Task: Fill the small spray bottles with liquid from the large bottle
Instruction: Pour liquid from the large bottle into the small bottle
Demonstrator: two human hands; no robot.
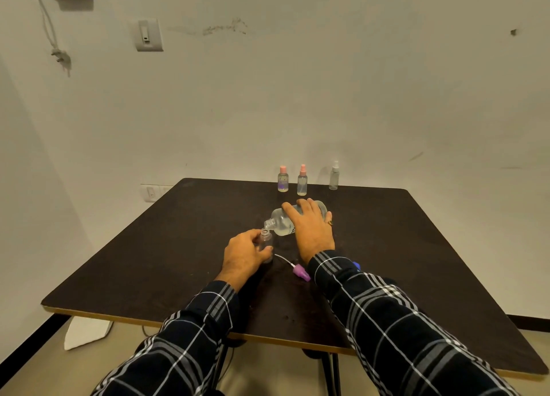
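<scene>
- My right hand [312, 229] is gripping the tilted large bottle [281, 220].
- My left hand [245, 254] is holding the open small spray bottle [265, 242] under the large bottle's mouth.
- Three spray bottles [302, 183] are standing behind the large bottle.

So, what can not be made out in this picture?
Head view:
Any stream from the large bottle into the small bottle: too small and clear.
Level in the small bottle: the left hand covers it.
The blue thing: mostly behind the right sleeve.
Labels on the far bottles: too small.
</scene>
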